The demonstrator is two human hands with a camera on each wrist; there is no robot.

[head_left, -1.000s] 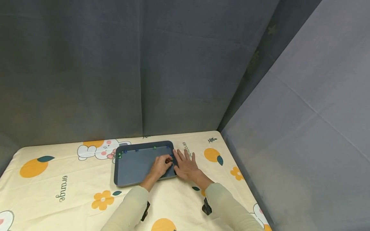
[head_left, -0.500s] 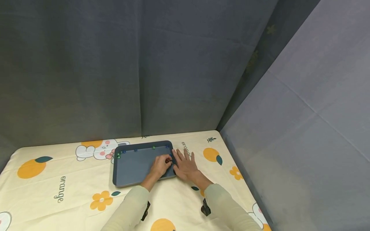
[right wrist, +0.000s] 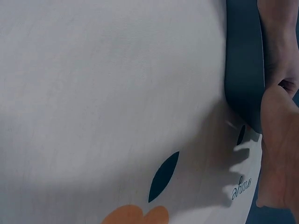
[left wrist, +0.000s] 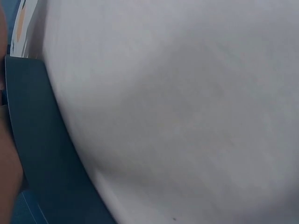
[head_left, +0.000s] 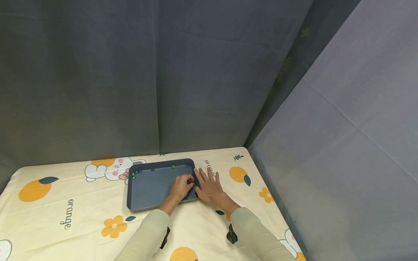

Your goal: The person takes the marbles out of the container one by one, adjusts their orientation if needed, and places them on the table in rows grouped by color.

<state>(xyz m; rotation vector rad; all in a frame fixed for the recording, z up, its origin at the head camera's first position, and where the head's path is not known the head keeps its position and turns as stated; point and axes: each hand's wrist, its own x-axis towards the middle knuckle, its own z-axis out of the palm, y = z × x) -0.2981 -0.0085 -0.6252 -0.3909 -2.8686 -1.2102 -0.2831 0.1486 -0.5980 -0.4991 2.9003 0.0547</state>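
A shallow dark grey-blue tray [head_left: 148,192] lies on the table, with several tiny green and blue pieces along its far edge, among them a green piece [head_left: 173,167] and a blue piece [head_left: 152,169]. My left hand [head_left: 179,187] reaches over its right part, fingers bent and thumb toward the forefinger, the tips close to the right wall. I cannot tell what, if anything, is between those tips. A small blue piece [head_left: 192,175] shows just beyond them. My right hand [head_left: 210,189] lies with fingers spread at the right rim, partly over the cloth. Both wrist views catch only parts of the hands.
A cream tablecloth [head_left: 81,224] printed with oranges, flowers and a rabbit covers the table. Grey curtain panels [head_left: 202,90] rise behind the far edge, and a pale grey panel [head_left: 343,145] stands along the right side.
The whole scene shifts very slightly to the left in the head view. Both hands and the pieces keep their places in relation to the tray.
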